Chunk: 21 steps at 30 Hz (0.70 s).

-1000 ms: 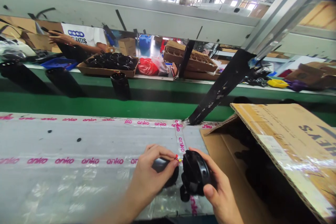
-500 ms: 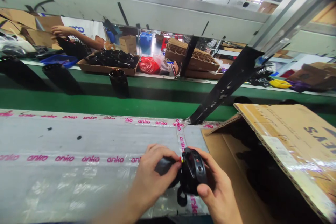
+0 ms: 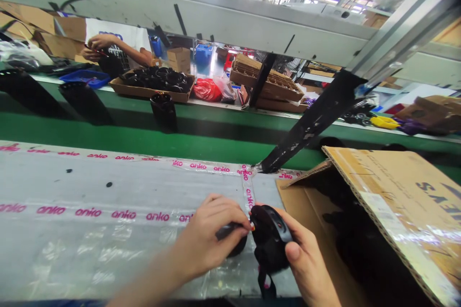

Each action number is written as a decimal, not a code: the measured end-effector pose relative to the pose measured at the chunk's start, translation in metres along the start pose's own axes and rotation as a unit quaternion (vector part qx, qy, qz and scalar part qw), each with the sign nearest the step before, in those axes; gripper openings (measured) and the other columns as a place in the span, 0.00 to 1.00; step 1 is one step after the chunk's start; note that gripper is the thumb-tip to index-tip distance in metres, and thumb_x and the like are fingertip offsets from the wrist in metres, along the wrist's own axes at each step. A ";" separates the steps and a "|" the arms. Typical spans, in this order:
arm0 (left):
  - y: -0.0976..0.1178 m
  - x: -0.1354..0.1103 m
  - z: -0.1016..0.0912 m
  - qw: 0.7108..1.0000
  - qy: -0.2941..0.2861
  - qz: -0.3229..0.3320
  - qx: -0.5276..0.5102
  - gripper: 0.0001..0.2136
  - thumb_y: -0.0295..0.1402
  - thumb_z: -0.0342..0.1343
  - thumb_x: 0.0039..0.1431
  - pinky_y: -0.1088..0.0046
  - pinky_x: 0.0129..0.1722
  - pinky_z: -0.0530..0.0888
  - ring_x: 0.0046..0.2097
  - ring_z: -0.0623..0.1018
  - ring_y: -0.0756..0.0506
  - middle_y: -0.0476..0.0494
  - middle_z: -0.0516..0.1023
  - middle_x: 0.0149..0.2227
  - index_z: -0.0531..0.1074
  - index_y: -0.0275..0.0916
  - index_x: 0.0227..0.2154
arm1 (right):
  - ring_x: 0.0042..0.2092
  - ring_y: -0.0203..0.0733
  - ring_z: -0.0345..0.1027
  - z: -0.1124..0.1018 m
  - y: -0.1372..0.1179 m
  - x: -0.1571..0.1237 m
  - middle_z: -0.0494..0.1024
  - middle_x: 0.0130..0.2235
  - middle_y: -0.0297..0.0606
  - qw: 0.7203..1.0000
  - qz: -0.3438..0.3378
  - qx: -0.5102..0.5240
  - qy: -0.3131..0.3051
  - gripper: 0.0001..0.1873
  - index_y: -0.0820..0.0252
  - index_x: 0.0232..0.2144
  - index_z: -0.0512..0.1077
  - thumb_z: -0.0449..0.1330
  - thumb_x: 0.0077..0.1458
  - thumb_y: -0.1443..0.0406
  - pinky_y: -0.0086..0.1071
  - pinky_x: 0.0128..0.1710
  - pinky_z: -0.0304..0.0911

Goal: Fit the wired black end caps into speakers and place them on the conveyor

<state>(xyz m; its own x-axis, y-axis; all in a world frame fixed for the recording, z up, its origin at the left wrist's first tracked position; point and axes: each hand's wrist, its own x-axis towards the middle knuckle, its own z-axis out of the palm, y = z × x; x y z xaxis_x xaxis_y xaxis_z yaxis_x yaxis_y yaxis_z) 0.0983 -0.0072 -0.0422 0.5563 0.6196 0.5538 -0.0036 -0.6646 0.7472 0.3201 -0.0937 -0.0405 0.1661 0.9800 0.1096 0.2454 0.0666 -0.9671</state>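
My right hand (image 3: 306, 259) grips a rounded black plastic housing (image 3: 270, 235) with several holes, and a black strap loop (image 3: 266, 288) hangs below it. My left hand (image 3: 211, 235) covers a second dark rounded piece (image 3: 230, 242) and pinches a tiny red-and-yellow tip (image 3: 251, 225) against the housing's edge. Both hands work just above the plastic-sheeted bench (image 3: 108, 187), which has pink "anko" tape on it. My fingers hide most of the tip.
An open cardboard box (image 3: 360, 230) stands right of my right hand. Beyond the bench run a green conveyor (image 3: 108, 136) and black tubes. A co-worker's hands (image 3: 97, 43) work at the far side, near a tray of black parts (image 3: 154, 86). A black strut (image 3: 313, 122) rises behind the box.
The black housing has turned in my right hand and sits closer to my left hand, with its strap hanging lower. The view has tilted slightly. The co-worker's hands have moved together.
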 end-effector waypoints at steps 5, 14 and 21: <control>0.001 0.001 -0.006 0.988 -0.052 0.104 0.106 0.07 0.20 0.57 0.73 0.64 0.51 0.70 0.46 0.85 0.45 0.46 0.87 0.42 0.76 0.38 0.45 | 0.48 0.60 0.88 -0.006 -0.001 -0.003 0.90 0.51 0.51 0.996 -0.024 -0.083 -0.005 0.46 0.59 0.53 0.86 0.62 0.55 0.28 0.42 0.49 0.83; -0.003 0.006 -0.010 0.987 -0.095 0.110 0.070 0.06 0.23 0.56 0.75 0.66 0.51 0.75 0.47 0.86 0.45 0.45 0.88 0.43 0.77 0.38 0.45 | 0.42 0.56 0.87 -0.003 -0.007 -0.003 0.90 0.44 0.48 0.998 -0.028 -0.062 -0.009 0.42 0.58 0.52 0.86 0.65 0.55 0.31 0.37 0.45 0.82; -0.004 -0.004 -0.003 1.000 -0.014 -0.002 0.008 0.05 0.25 0.62 0.72 0.68 0.52 0.79 0.44 0.86 0.46 0.49 0.88 0.41 0.79 0.42 0.45 | 0.55 0.61 0.84 -0.004 0.011 -0.007 0.87 0.56 0.49 0.995 0.029 0.071 -0.064 0.45 0.53 0.62 0.80 0.66 0.55 0.32 0.43 0.55 0.80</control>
<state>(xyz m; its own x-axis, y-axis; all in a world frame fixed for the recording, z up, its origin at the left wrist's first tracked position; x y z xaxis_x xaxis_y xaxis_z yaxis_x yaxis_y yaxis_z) 0.0932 -0.0059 -0.0459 0.5799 0.6096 0.5405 0.0120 -0.6698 0.7425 0.3251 -0.1003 -0.0507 0.0503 0.9982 0.0319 0.0995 0.0268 -0.9947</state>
